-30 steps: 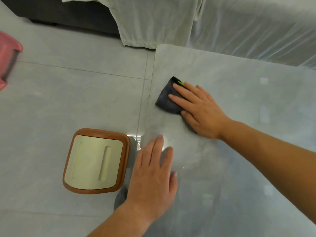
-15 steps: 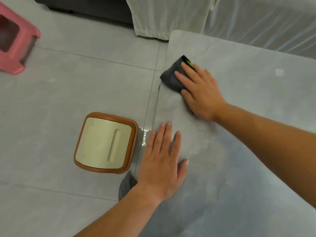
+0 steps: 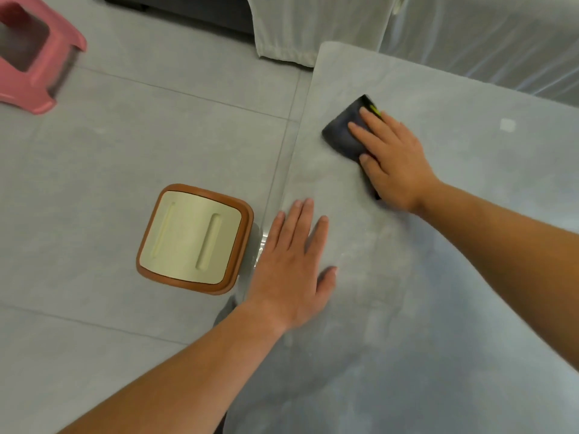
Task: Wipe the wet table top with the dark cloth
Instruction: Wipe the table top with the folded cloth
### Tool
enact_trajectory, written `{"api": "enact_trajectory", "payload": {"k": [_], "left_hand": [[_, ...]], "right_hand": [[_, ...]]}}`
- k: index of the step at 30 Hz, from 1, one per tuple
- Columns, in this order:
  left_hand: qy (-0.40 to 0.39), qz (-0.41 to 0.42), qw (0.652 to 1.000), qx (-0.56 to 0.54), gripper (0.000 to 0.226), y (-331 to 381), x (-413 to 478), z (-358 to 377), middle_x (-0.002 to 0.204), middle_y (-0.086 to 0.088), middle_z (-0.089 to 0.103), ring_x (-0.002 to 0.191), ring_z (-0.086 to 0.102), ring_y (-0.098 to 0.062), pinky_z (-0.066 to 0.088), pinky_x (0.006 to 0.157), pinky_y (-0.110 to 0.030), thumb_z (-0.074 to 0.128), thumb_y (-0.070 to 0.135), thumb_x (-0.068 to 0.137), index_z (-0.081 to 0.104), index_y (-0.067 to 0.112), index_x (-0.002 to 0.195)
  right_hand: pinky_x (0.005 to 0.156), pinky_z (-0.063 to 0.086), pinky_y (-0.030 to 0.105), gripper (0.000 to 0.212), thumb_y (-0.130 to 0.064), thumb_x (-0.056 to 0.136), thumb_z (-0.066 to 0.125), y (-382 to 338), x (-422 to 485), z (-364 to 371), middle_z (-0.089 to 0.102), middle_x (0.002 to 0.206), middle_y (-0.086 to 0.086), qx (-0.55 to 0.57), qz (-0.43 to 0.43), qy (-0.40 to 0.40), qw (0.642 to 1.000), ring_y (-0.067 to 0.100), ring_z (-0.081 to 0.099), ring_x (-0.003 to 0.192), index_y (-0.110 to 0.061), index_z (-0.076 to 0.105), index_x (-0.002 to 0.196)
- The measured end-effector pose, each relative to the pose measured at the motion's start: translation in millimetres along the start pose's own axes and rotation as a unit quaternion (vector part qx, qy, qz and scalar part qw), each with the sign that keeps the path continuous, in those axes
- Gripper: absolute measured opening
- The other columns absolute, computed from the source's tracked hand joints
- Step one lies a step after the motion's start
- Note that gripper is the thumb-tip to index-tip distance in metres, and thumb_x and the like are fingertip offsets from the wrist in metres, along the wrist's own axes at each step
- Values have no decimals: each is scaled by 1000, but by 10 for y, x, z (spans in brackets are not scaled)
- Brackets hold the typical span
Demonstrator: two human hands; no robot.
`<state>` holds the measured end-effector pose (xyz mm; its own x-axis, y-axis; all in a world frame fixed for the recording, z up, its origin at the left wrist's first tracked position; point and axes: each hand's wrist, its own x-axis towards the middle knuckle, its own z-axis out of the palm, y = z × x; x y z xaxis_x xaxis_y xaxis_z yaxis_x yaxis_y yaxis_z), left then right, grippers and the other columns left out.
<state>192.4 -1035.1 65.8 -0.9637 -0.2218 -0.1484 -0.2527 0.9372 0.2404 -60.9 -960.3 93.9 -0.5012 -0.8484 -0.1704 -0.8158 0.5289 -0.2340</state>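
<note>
- Grey table top fills R half of view, rounded corner at approx 12 o'clock, L edge running down toward 6 o'clock.
- Dark cloth flat on table top near L edge, approx 1 o'clock from frame centre; folded into a rough wedge, small yellow-green tag at its far tip.
- Right hand pressed palm-down on cloth, fingers extended & slightly spread, pointing toward 10 o'clock; no grip around cloth, just flat pressure on top. Cloth sticks out past fingertips; a dark sliver also shows under heel of palm.
- R forearm enters from 4 o'clock, bare.
- Left hand flat on table top at L edge, approx centre of view, at 7 o'clock from cloth & well apart from it. Fingers open, straight, pointing toward 12 o'clock, thumb splayed to 3 o'clock. Holding nothing; outer edge of hand overhangs table edge a bit.
- Surface btwn the two hands looks mottled, w/ dull streaks; wet or dry there: cannot tell.
- Stool w/ cream seat & brown rim on tiled floor, at 9 o'clock from L hand, just beside table edge.
- Pink stool at 10 o'clock corner of view, partly cut off, blurred.
- White fabric hanging at 12 o'clock beyond table corner; sheer pale drape further R at 1–2 o'clock.
</note>
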Motion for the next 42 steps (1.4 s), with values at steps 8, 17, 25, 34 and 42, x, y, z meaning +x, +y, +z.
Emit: {"api": "enact_trajectory", "payload": {"k": [8, 17, 25, 34, 42], "left_hand": [[-21, -7, 1000, 17, 69, 167, -413, -50, 168, -22, 5, 156, 0, -35, 9, 126, -51, 32, 47, 102, 20, 10, 159], [-30, -90, 995, 13, 66, 418, -1100, 129, 170, -14, 5, 157, 0, -31, 12, 124, -49, 24, 51, 104, 14, 20, 161], [-30, -91, 995, 2, 67, 473, -1291, 138, 169, -18, 3, 156, -4, -32, 2, 125, -47, 27, 49, 103, 16, 15, 160], [-20, -60, 998, -8, 71, 464, -1713, 269, 169, -20, 2, 156, -4, -34, 5, 125, -50, 37, 45, 102, 16, 12, 161], [-23, -34, 999, -15, 71, 416, -2056, 340, 169, -19, 1, 157, -3, -34, 7, 124, -52, 32, 46, 102, 14, 12, 161]], "right_hand": [[123, 12, 51, 57, -33, 101, 36, -352, -732, 193, 17, 168, 0, 5, -37, -16, 999, 30, 11, 155, -25, 32, 157], [123, 10, 53, 55, -32, 100, 36, -798, -1275, 553, 19, 167, -1, 32, 16, 42, 998, 31, 10, 154, -27, 35, 154], [123, 11, 54, 55, -29, 99, 41, -819, -1125, 504, 23, 166, 3, 26, -23, 27, 999, 33, 15, 153, -24, 37, 154], [123, 12, 52, 56, -31, 99, 37, -1198, -1127, 640, 22, 167, 0, -11, -93, 23, 995, 32, 14, 154, -28, 34, 155], [123, 8, 51, 56, -25, 100, 39, -928, -1313, 537, 20, 167, 0, 24, 17, 29, 999, 32, 15, 153, -26, 34, 156]]}}
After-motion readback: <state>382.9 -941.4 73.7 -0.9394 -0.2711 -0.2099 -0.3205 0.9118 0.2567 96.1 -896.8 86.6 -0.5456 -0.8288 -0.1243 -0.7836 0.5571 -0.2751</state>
